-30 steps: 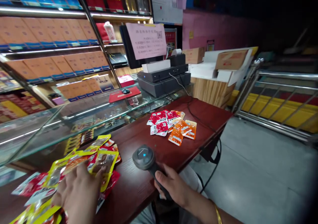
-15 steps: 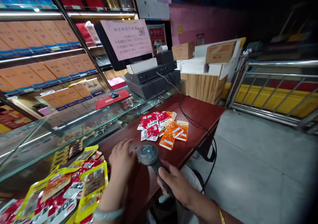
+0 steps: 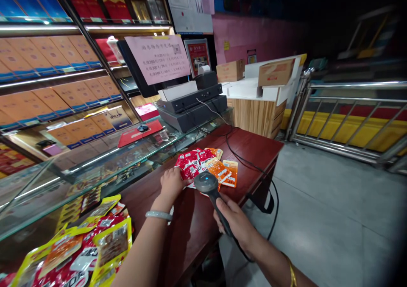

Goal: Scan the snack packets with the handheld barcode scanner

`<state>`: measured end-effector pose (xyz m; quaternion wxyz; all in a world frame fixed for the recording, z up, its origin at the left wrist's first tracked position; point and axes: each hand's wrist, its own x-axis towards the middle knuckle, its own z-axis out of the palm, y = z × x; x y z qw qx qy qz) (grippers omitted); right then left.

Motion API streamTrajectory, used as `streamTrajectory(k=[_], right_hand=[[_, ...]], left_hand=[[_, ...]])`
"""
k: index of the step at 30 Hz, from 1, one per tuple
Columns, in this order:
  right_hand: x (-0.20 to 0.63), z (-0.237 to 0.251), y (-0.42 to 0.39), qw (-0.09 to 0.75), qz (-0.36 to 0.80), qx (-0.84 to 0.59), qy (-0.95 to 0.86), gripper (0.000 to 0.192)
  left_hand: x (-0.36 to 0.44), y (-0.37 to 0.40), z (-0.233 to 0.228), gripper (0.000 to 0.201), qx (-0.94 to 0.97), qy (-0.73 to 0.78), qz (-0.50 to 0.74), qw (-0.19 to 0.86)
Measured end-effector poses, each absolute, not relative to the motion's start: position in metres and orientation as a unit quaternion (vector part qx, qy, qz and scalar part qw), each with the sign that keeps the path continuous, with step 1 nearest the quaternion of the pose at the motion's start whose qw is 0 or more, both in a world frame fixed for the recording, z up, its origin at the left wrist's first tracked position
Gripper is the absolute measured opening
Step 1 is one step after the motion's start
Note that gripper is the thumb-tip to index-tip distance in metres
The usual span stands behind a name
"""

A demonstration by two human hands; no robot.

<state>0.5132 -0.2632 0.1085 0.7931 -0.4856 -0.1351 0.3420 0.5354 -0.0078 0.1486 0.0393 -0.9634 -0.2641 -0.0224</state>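
My right hand is closed around the handle of a black barcode scanner, which shows a small blue light on top. The scanner head sits over the near edge of a pile of snack packets. My left hand has its thumb and fingers at the edge of a red snack packet, on the pile's left side; its fingertips are partly hidden. Orange snack packets lie on the right of the pile. A second heap, with yellow-edged packets and red ones, lies at lower left.
The dark red table adjoins a glass display counter. A monitor with a pink notice and a black cash drawer stand behind. A black cable hangs over the table's right edge. A metal railing stands at right.
My left hand has moved forward and right, from the bare table to the red packets. My right hand has carried the scanner forward and slightly right, up to the pile.
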Motion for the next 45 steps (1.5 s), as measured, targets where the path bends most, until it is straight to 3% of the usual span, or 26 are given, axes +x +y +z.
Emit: streamTrajectory(k=[11, 18, 25, 30, 33, 38, 45], right_hand=[[0.498, 0.125, -0.245, 0.786, 0.368, -0.46, -0.189, 0.065], [0.478, 0.126, -0.225, 0.766, 0.395, -0.457, -0.221, 0.058], [0.462, 0.136, -0.201, 0.733, 0.429, -0.468, -0.247, 0.065], [0.458, 0.138, -0.188, 0.711, 0.434, -0.48, -0.276, 0.072], [0.46, 0.137, -0.186, 0.709, 0.437, -0.476, -0.282, 0.073], [0.472, 0.136, -0.194, 0.719, 0.42, -0.481, -0.275, 0.072], [0.494, 0.127, -0.215, 0.758, 0.395, -0.463, -0.234, 0.061]], left_hand=[[0.471, -0.012, 0.145, 0.036, -0.929, -0.315, -0.113, -0.156], [0.424, -0.008, 0.163, 0.038, -0.921, -0.348, -0.13, -0.121], [0.388, 0.013, 0.174, 0.042, -0.895, -0.423, -0.104, -0.099], [0.363, 0.045, 0.189, 0.053, -0.874, -0.485, -0.037, 0.004], [0.35, 0.066, 0.194, 0.048, -0.869, -0.487, -0.024, 0.077], [0.368, 0.079, 0.185, 0.052, -0.878, -0.451, -0.066, 0.149], [0.478, 0.026, 0.174, 0.053, -0.933, -0.357, -0.045, 0.01]])
